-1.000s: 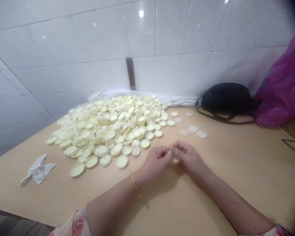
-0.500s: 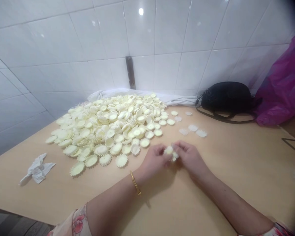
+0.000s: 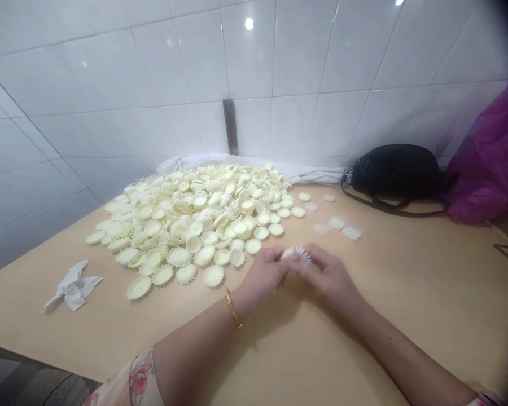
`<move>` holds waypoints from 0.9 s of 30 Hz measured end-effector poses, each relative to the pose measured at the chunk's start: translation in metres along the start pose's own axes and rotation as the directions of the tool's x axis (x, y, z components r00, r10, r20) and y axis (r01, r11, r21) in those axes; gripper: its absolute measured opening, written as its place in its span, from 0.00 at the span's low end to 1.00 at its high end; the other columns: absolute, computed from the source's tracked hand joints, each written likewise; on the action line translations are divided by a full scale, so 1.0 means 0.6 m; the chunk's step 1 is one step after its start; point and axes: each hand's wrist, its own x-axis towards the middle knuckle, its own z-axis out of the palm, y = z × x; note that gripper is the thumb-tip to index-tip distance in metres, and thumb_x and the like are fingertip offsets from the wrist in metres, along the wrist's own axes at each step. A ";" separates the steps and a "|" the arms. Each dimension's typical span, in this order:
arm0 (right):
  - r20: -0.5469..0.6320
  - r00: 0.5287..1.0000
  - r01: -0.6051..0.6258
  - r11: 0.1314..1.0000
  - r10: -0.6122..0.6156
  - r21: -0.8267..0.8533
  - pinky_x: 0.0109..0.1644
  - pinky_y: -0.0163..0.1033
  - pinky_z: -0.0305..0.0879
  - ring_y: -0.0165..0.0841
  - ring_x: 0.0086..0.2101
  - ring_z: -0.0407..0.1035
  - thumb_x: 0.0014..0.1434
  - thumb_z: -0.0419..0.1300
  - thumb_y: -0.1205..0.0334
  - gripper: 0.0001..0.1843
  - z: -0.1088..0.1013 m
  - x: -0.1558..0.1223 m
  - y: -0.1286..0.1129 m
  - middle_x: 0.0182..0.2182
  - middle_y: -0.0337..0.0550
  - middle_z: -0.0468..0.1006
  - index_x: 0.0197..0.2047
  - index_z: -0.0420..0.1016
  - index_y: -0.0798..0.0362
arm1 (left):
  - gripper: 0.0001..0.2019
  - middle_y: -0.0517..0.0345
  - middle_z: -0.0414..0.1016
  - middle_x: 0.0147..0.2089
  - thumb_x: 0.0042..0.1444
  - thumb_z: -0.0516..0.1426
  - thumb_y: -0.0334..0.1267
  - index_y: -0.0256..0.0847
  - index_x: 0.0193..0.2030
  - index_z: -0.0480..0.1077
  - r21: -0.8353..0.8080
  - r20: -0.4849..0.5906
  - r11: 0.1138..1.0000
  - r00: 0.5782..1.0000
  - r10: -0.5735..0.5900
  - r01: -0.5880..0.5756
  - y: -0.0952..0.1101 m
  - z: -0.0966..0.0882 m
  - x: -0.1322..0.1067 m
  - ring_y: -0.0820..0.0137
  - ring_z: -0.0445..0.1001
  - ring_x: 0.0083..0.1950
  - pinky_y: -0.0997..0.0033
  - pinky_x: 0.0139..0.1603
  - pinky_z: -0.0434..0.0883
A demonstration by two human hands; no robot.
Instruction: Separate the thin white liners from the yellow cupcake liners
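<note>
Between my two hands are pale, toothed-edge flower-shaped pieces point(image 3: 298, 255), blurred; I cannot tell how many. My left hand point(image 3: 267, 273), below a gold bangle point(image 3: 233, 309), pinches them from the left. From the right, the fingers and thumb of my right hand point(image 3: 328, 274) close on the same pieces. Both hands are just above the wooden table point(image 3: 406, 282), in front of a large heap of pale yellow scalloped discs point(image 3: 203, 211). Several thin white toothed pieces point(image 3: 336, 223) lie beyond my right hand.
A crumpled white tissue point(image 3: 76, 286) lies at the left of the table. At the back right sit a black bag point(image 3: 395, 172) with a strap and a magenta plastic bag point(image 3: 486, 163). A white cloth point(image 3: 313, 173) runs along the tiled wall behind the heap.
The pieces in my hands have turned, so a white toothed edge now faces up towards my right fingers. My right thumb has moved left across them. The view has shifted slightly.
</note>
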 end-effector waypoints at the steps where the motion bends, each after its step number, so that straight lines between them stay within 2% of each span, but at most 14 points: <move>1: 0.036 0.998 -0.060 0.994 0.057 0.087 0.37 0.39 0.62 0.35 0.31 0.66 0.50 0.60 0.49 0.14 0.000 0.001 0.001 0.27 0.41 0.73 0.30 0.73 0.52 | 0.17 0.68 0.53 0.15 0.49 0.56 0.48 0.38 0.21 0.59 0.006 0.014 1.000 1.000 0.010 -0.010 0.001 0.000 -0.001 0.81 0.52 0.16 0.77 0.18 0.49; 4: 0.080 0.987 -0.158 0.944 0.141 0.290 0.35 0.39 0.62 0.34 0.29 0.66 0.48 0.61 0.46 0.18 -0.003 0.004 0.007 0.26 0.41 0.73 0.29 0.74 0.54 | 0.18 0.68 0.53 0.15 0.49 0.56 0.50 0.39 0.20 0.57 0.020 0.027 1.000 0.999 0.023 -0.023 0.003 0.001 -0.004 0.81 0.52 0.16 0.77 0.18 0.49; 8: 0.008 0.983 -0.176 0.933 0.183 0.314 0.32 0.37 0.60 0.32 0.27 0.64 0.47 0.62 0.46 0.18 -0.006 0.007 0.014 0.22 0.39 0.70 0.24 0.70 0.54 | 0.22 0.68 0.51 0.13 0.51 0.52 0.56 0.39 0.20 0.56 0.038 0.024 0.999 0.999 -0.028 0.027 -0.001 -0.001 -0.004 0.80 0.51 0.15 0.76 0.17 0.49; 11: -0.059 0.983 -0.158 0.964 0.174 0.216 0.29 0.35 0.58 0.29 0.24 0.61 0.50 0.59 0.46 0.19 -0.005 0.008 0.014 0.20 0.37 0.67 0.21 0.65 0.53 | 0.22 0.67 0.53 0.15 0.48 0.55 0.56 0.39 0.20 0.56 0.003 -0.005 0.998 0.998 -0.057 0.057 -0.002 -0.002 -0.002 0.80 0.55 0.16 0.76 0.18 0.52; 15: -0.198 0.978 -0.085 0.995 0.072 -0.060 0.26 0.34 0.53 0.28 0.22 0.56 0.55 0.54 0.49 0.18 0.000 0.004 0.009 0.18 0.36 0.63 0.21 0.62 0.52 | 0.18 0.66 0.62 0.26 0.38 0.65 0.44 0.38 0.29 0.61 -0.224 -0.083 0.974 0.995 -0.047 0.027 0.002 0.002 0.002 0.80 0.63 0.22 0.76 0.24 0.63; 17: -0.230 0.973 -0.052 0.977 0.003 -0.207 0.25 0.34 0.52 0.28 0.21 0.55 0.56 0.52 0.51 0.17 0.002 0.002 0.007 0.17 0.35 0.61 0.21 0.61 0.52 | 0.18 0.64 0.65 0.28 0.37 0.65 0.40 0.37 0.33 0.64 -0.273 -0.048 0.961 0.997 -0.057 0.041 0.003 0.005 0.004 0.79 0.65 0.24 0.74 0.26 0.65; 19: -0.232 0.972 -0.031 0.956 -0.039 -0.293 0.25 0.34 0.52 0.28 0.21 0.55 0.57 0.51 0.53 0.16 0.003 0.001 0.007 0.17 0.35 0.61 0.22 0.60 0.51 | 0.15 0.62 0.66 0.26 0.39 0.64 0.39 0.36 0.31 0.65 -0.240 -0.023 0.968 0.997 -0.079 0.071 0.002 0.006 0.006 0.78 0.65 0.22 0.75 0.25 0.64; 21: -0.231 0.973 -0.040 0.957 -0.028 -0.288 0.25 0.34 0.52 0.28 0.21 0.56 0.57 0.51 0.53 0.16 0.002 0.002 0.008 0.17 0.35 0.61 0.22 0.60 0.51 | 0.12 0.64 0.64 0.21 0.41 0.62 0.39 0.35 0.26 0.65 -0.179 -0.036 0.980 0.995 -0.092 0.085 0.000 0.005 0.007 0.80 0.62 0.19 0.77 0.22 0.60; 24: -0.241 0.970 -0.096 0.974 0.045 -0.204 0.24 0.34 0.52 0.28 0.20 0.55 0.57 0.51 0.51 0.17 -0.002 0.006 0.012 0.16 0.34 0.61 0.21 0.59 0.51 | 0.10 0.67 0.59 0.16 0.44 0.61 0.39 0.36 0.25 0.64 -0.151 -0.070 0.986 0.994 -0.079 0.068 0.001 0.003 0.006 0.82 0.55 0.16 0.79 0.17 0.52; 27: -0.294 0.955 -0.103 0.965 0.029 -0.241 0.25 0.34 0.52 0.28 0.20 0.55 0.58 0.51 0.52 0.17 -0.003 0.008 0.014 0.16 0.34 0.60 0.22 0.59 0.51 | 0.13 0.66 0.59 0.18 0.47 0.59 0.45 0.37 0.29 0.65 -0.180 -0.035 0.982 0.997 -0.064 0.056 0.009 0.005 0.001 0.81 0.57 0.17 0.79 0.18 0.55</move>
